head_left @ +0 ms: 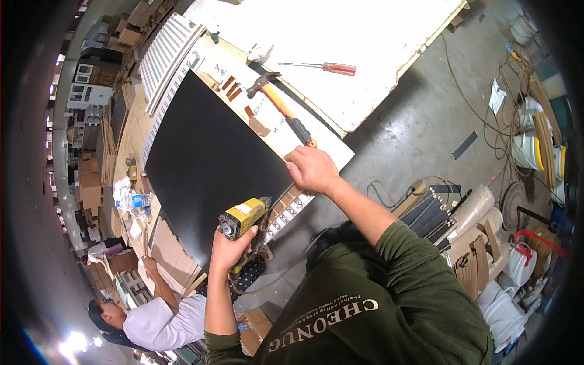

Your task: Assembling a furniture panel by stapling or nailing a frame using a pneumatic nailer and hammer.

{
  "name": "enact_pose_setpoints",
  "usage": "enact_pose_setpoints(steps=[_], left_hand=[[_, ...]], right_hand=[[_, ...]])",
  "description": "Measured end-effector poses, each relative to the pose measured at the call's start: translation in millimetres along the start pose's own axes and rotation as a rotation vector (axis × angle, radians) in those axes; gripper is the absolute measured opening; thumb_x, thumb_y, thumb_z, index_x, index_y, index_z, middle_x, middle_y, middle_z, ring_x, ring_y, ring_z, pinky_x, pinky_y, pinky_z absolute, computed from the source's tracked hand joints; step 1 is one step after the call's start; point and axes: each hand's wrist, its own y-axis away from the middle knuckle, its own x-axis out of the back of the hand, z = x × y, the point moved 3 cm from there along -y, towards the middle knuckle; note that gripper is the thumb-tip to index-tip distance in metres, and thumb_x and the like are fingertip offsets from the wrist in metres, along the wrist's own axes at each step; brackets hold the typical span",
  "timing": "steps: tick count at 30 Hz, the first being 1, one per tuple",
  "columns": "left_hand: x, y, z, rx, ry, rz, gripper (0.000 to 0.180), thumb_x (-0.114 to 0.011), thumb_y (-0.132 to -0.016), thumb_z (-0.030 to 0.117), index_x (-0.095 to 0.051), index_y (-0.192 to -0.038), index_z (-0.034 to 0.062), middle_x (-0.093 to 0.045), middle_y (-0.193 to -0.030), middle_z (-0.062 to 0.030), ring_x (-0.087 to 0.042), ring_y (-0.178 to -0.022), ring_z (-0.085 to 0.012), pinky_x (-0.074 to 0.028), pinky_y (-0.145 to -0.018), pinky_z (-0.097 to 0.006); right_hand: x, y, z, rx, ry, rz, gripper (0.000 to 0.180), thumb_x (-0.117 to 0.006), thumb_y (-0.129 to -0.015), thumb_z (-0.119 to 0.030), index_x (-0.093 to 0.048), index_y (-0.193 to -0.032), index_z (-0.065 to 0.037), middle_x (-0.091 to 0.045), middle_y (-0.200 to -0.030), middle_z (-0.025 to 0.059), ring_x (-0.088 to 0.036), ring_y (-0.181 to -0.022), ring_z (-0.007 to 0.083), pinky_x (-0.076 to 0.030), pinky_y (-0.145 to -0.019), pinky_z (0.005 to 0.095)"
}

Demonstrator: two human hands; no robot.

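The left hand (228,248) is closed around a yellow-and-black handheld power tool (246,217) at the near edge of a flat, black rectangular panel (213,149), whose dark face stretches far and left. The right hand (313,169), fingers bent, rests on the panel's right-hand white border (280,137), apart from the tool; I cannot tell whether it grips anything. Just beyond it lies a claw hammer with an orange-and-black handle (283,109). Grey concrete floor (420,121) opens to the right, past the border's end.
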Motion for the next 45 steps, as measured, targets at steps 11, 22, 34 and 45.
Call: enact_pose_setpoints(steps=[11, 22, 34, 45], left_hand=[[-3, -15, 7, -0.032, -0.205, -0.018, 0.028, -0.068, -0.078, 0.017, -0.06, -0.096, -0.0018, -0.055, -0.057, -0.0021, -0.053, -0.047, -0.0102, -0.043, -0.045, -0.026], [-12, -19, 33, -0.035, -0.129, -0.054, 0.027, -0.068, -0.077, 0.017, -0.06, -0.094, -0.0018, -0.055, -0.059, -0.0027, -0.052, -0.048, -0.0105, -0.044, -0.046, -0.027], [-12, -28, 34, -0.039, -0.212, -0.09, 0.028, -0.069, -0.077, 0.018, -0.061, -0.096, -0.0011, -0.055, -0.058, -0.0019, -0.052, -0.047, -0.0097, -0.043, -0.045, -0.025], [-22, -35, 56, -0.084, -0.169, -0.11, 0.026, -0.07, -0.076, 0.02, -0.061, -0.085, -0.0029, -0.057, -0.058, -0.003, -0.054, -0.048, -0.0094, -0.045, -0.047, -0.026]], right_hand=[[0, 1, 3, -0.007, -0.022, 0.0, 0.014, -0.052, -0.082, -0.02, -0.062, -0.087, -0.011, -0.059, -0.08, 0.007, -0.059, -0.078, 0.026, -0.048, -0.07, 0.0374], [1, 0, 6, -0.042, -0.106, -0.01, 0.023, -0.045, -0.083, -0.012, -0.057, -0.103, -0.012, -0.064, -0.085, 0.011, -0.061, -0.082, 0.0293, -0.048, -0.072, 0.0402], [-3, 3, 10, -0.071, -0.182, 0.032, 0.028, -0.044, -0.089, -0.017, -0.05, -0.116, -0.014, -0.061, -0.1, 0.0111, -0.059, -0.09, 0.0296, -0.047, -0.076, 0.0401], [-2, 2, 10, -0.078, -0.144, 0.021, 0.033, -0.042, -0.088, -0.011, -0.047, -0.121, -0.016, -0.055, -0.104, 0.0085, -0.059, -0.089, 0.0282, -0.048, -0.075, 0.0387]])
